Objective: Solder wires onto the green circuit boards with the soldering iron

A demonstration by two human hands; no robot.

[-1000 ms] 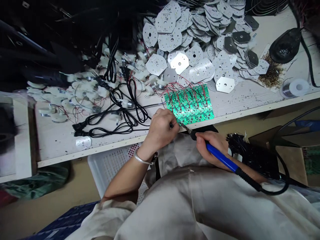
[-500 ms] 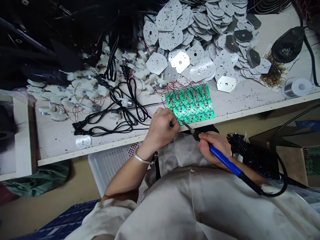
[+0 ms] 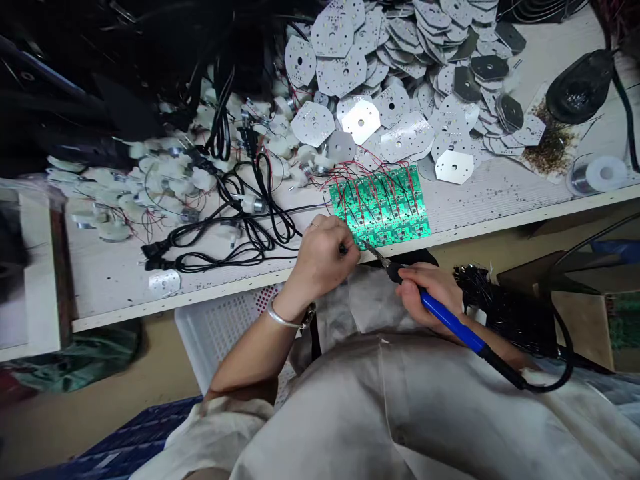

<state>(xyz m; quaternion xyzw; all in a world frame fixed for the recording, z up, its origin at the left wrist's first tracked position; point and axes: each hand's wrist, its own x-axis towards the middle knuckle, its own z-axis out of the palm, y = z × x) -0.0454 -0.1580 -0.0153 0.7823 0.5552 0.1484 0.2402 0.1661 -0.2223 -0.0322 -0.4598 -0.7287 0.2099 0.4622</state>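
A green circuit board panel [image 3: 390, 227] with red and black wires lies at the table's front edge. My left hand [image 3: 327, 253] is closed at the panel's lower left corner, around something dark that I cannot make out. My right hand [image 3: 430, 293] is wrapped round a blue soldering iron [image 3: 450, 320]. The iron points up and left, its metal tip at the panel's lower edge, close beside my left fingers.
Grey-white octagonal plates [image 3: 340, 73] are heaped behind the panel. Black power cords [image 3: 240, 247] and small white motors [image 3: 170, 180] lie to the left. At right are a solder spool [image 3: 597, 175] and a black holder [image 3: 580, 87]. A white basket [image 3: 215, 327] sits below the table.
The view has shifted very slightly. Both hands, the iron and the panel keep nearly the same places.
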